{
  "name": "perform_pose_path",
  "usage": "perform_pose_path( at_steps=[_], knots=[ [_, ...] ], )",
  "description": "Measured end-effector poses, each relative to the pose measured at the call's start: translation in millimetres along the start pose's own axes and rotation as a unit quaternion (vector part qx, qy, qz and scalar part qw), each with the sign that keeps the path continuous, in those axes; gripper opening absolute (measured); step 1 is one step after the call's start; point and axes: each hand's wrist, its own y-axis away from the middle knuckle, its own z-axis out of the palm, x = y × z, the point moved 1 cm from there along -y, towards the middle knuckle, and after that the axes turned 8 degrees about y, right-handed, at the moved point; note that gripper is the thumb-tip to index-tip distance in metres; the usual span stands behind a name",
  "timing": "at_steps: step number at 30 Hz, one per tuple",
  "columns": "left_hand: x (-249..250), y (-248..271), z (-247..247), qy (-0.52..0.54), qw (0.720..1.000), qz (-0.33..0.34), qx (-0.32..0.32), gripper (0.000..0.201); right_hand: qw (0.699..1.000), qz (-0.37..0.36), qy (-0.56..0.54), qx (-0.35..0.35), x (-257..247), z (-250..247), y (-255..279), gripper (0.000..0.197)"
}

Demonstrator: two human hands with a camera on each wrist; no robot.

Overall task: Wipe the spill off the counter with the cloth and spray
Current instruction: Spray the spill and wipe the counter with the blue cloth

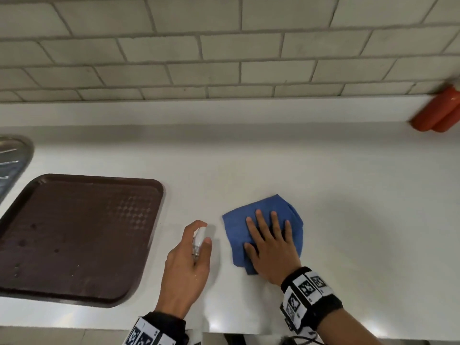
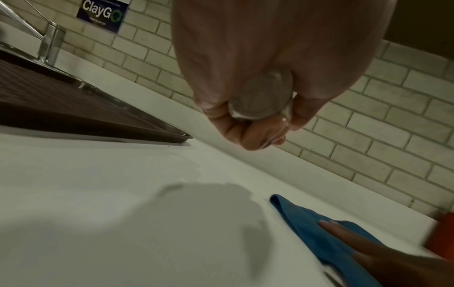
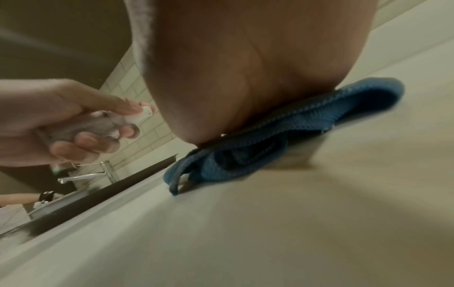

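My right hand (image 1: pixel 270 247) flat on cloth (image 1: pixel 263 230), soft, bunches easy, press mid. Left hand (image 1: pixel 185 265) wrapped round spray (image 1: pixel 198 241), light, slick.

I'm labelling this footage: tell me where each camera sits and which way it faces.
Head: above, looking down at the white counter; both hands show, left hand, right hand.
Left wrist: under the left hand, facing the tiled wall; fingers round the spray bottle.
Right wrist: low under the right palm, facing the sink side, over the blue cloth.
Shared: cloth, brown tray.
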Motion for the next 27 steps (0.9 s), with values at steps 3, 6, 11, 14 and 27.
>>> perform_pose_path(
  at_steps=[3,6,11,14,27],
  knots=[
    [4.0,10.4,8.0,-0.002,1.000,0.002,-0.002,0.024,1.000,-0.008,0.013,0.022,20.2,16.5,43.5,0.063],
    [11.4,24.4,18.5,-0.012,1.000,0.003,-0.014,0.020,0.999,0.043,-0.003,0.024,65.1,25.9,83.3,0.063],
    [29.2,50.4,45.2,-0.027,0.999,0.008,-0.020,0.017,0.985,0.157,-0.048,-0.060,166.8,29.4,118.0,0.077],
    [37.3,63.1,60.1,-0.032,0.999,0.010,-0.022,0.016,0.982,0.181,-0.031,-0.053,199.4,22.0,108.5,0.086],
    [65.9,116.8,91.5,-0.026,1.000,0.003,-0.003,0.021,0.997,0.075,-0.032,0.018,137.5,58.5,159.7,0.070]
  ],
)
